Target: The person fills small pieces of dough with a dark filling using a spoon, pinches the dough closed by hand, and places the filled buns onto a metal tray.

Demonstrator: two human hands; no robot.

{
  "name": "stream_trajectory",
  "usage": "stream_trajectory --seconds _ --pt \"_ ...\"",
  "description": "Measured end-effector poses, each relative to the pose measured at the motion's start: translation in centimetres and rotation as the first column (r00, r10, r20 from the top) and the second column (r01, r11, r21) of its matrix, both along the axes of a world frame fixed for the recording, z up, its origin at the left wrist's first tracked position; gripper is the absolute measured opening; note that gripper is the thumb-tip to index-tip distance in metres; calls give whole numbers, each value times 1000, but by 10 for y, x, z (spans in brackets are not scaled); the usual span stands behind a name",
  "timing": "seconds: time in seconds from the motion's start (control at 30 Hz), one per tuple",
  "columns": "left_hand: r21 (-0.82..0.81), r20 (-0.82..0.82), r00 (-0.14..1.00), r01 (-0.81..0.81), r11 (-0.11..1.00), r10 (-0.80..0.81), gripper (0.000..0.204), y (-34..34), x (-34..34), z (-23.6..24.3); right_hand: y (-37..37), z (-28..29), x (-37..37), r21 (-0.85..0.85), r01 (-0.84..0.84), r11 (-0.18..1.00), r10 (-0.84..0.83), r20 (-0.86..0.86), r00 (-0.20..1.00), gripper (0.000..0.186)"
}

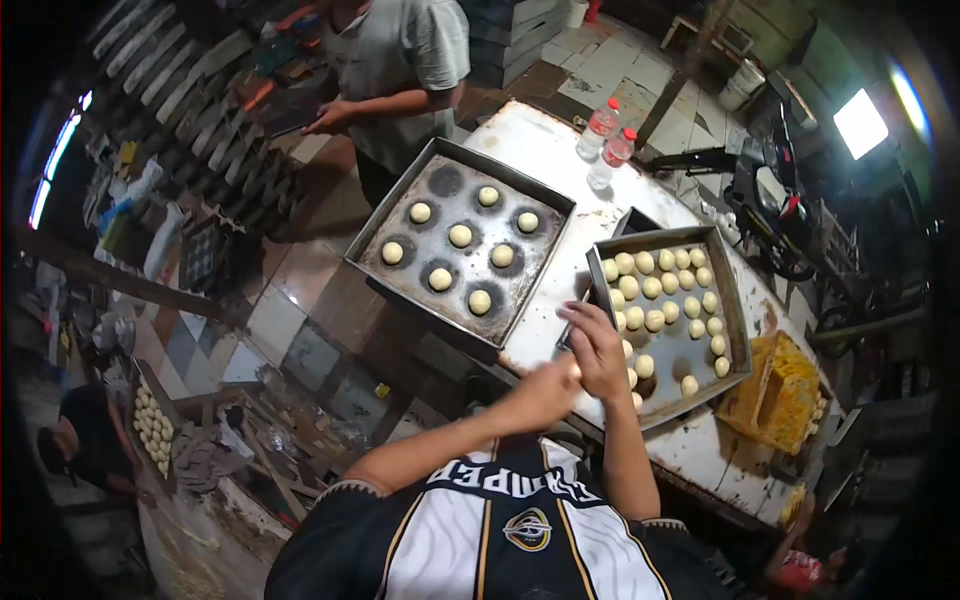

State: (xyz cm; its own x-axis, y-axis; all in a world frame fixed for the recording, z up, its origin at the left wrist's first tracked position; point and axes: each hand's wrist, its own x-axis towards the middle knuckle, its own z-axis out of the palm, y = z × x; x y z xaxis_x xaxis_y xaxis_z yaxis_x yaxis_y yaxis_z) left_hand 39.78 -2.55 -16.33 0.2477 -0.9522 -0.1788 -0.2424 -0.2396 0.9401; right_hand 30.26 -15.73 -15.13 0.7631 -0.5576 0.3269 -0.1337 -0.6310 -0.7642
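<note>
My left hand is closed, its fingers curled against the palm of my right hand. A small pale spot shows where the two hands meet, too small to name. My right hand is open, its fingers stretched out and partly spread beside the near left corner of a deep metal tray. Rows of round pale dough balls lie in that tray. To the left, a second square metal tray holds several dough balls set apart, most on dark round marks.
Two clear bottles with red caps stand at the back of the white table. A yellow crate sits at its right. Beyond the left tray stands a person holding a dark flat object. A motorbike is parked far right.
</note>
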Motion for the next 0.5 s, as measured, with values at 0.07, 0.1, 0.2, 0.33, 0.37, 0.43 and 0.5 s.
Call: stream_trajectory --seconds 0.07,0.1,0.2,0.33,0.37,0.43,0.5 --pt "-14 41 989 144 989 -143 34 -13 -38 -8 6 -8 -59 55 340 939 -342 248 906 33" --pt "-87 -155 954 247 965 -258 33 -18 -47 -7 16 -17 -84 193 556 808 -588 255 767 32" --pt "-187 -262 886 343 921 -383 31 -32 -76 -14 35 -67 -188 102 765 636 -727 412 549 26" --pt "-242 -348 833 363 900 -430 35 -65 -122 -12 72 -104 -333 -503 697 511 -756 122 643 25" --pt "-238 -344 829 377 895 -440 35 -73 -138 -8 84 -124 -373 -453 768 453 -835 88 544 31" --pt "-97 -196 856 469 878 -479 33 -97 -175 0 81 -144 -417 136 989 63 -991 124 46 29" --pt "85 -83 896 443 893 -436 35 -112 -200 -5 65 -129 -440 162 975 151 -982 -87 166 27"
